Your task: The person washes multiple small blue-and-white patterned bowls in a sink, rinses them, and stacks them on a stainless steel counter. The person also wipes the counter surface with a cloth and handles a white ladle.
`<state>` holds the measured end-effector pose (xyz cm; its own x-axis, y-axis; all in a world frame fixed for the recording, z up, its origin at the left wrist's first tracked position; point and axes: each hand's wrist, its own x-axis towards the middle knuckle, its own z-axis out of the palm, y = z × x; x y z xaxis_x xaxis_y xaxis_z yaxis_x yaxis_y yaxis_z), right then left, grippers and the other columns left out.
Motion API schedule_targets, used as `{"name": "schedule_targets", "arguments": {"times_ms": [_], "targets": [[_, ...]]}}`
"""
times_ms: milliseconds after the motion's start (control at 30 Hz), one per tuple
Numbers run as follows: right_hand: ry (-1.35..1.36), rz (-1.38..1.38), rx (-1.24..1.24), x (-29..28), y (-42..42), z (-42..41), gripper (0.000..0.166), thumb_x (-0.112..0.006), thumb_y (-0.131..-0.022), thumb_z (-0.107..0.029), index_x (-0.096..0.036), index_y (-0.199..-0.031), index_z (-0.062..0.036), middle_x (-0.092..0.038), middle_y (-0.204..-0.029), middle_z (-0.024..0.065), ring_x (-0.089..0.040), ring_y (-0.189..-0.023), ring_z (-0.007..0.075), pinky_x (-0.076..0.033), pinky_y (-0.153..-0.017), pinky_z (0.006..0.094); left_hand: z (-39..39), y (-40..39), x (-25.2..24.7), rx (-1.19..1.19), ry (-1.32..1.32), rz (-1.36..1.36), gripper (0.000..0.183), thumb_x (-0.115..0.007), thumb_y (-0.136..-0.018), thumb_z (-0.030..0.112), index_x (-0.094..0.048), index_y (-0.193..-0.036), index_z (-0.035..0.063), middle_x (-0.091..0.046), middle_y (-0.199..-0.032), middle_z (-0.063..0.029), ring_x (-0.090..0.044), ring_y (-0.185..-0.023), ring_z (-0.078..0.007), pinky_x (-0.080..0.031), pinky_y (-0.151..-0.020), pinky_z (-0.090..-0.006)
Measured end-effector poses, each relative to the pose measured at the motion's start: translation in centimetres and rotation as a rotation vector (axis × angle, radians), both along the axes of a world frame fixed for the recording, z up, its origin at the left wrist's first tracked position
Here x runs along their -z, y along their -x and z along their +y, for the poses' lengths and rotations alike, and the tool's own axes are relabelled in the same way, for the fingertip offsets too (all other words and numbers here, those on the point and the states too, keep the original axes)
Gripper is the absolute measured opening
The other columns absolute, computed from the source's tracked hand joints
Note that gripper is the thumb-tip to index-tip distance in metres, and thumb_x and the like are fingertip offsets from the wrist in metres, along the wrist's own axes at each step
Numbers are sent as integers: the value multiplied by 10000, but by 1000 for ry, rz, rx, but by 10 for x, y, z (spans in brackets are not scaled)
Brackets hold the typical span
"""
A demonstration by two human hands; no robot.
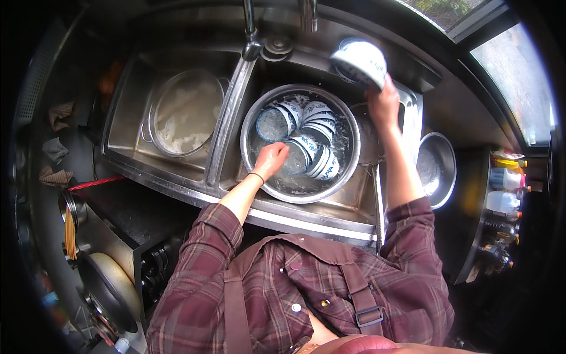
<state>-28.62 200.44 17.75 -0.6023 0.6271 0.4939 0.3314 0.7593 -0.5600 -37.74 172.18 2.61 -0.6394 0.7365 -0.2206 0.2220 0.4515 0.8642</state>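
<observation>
My right hand (pixel 384 104) holds up a white bowl with blue patterning (pixel 362 57), tilted and blurred, above the right sink's back corner. Whether a second bowl is nested with it I cannot tell. Below and to the left, a round metal basin (pixel 247 166) of water stands in the right sink. Several blue-and-white bowls (pixel 319 117) lie tipped on their sides in it, nested in rows. My left hand (pixel 270 160) reaches over the basin's near left rim, its fingers curled at the edge of a bowl (pixel 297 157); the fingertips are hidden.
A two-handled pot (pixel 152 126) of cloudy water sits in the left sink (pixel 128 95). Two faucet pipes (pixel 250 26) come down at the back. An empty metal bowl (pixel 435 170) stands right of the sinks, near several bottles (pixel 504 201). A pan (pixel 108 290) is at lower left.
</observation>
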Motion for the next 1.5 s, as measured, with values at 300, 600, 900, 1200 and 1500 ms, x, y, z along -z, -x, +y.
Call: {"name": "schedule_targets", "arguments": {"times_ms": [300,600,900,1200,1500], "targets": [[454,-217,157,-6,54,95,312,-489,-785,-191,-611,-1023,-29,-646,-771,129,-622,-604,190,-473,-611,327,-26,17,45,-363,112,-174,429,-579,-833,240,-537,-1157,-37,-604,-1104,-210,-584,-1047,-289,-442,-897,-336],[536,-38,226,10,48,73,387,-556,-872,-333,-596,-1071,-2,-526,-580,11,-449,-454,77,-344,-422,232,4,44,138,-903,-134,-743,453,-485,-855,105,-404,-1270,-57,-489,-1252,-205,-519,-1105,-327,-432,-905,-420],[936,-168,-117,60,-39,-64,263,-546,-896,-212,-599,-1106,-63,-539,-659,-30,-473,-542,38,-371,-466,177,21,57,87,-897,-189,-1391,400,-304,-861,-4,-343,-1256,-52,-547,-1061,-269,-628,-826,-374,-576,-587,-399],[1042,-647,-309,108,21,-130,459,-539,-868,-411,-585,-987,30,-616,-690,94,-540,-540,123,-423,-489,249,-3,44,-23,-420,78,-396,322,-399,-855,50,-465,-1167,2,-620,-879,-168,-652,-627,-248,-490,-391,-300],[2170,76,73,155,15,-196,208,-534,-904,-232,-513,-751,-92,-450,-500,0,-311,-361,85,-231,-354,225,20,-19,19,-673,-112,-97,234,-511,-886,143,-569,-1065,4,-633,-795,-82,-605,-708,-179,-484,-659,-341]]}}
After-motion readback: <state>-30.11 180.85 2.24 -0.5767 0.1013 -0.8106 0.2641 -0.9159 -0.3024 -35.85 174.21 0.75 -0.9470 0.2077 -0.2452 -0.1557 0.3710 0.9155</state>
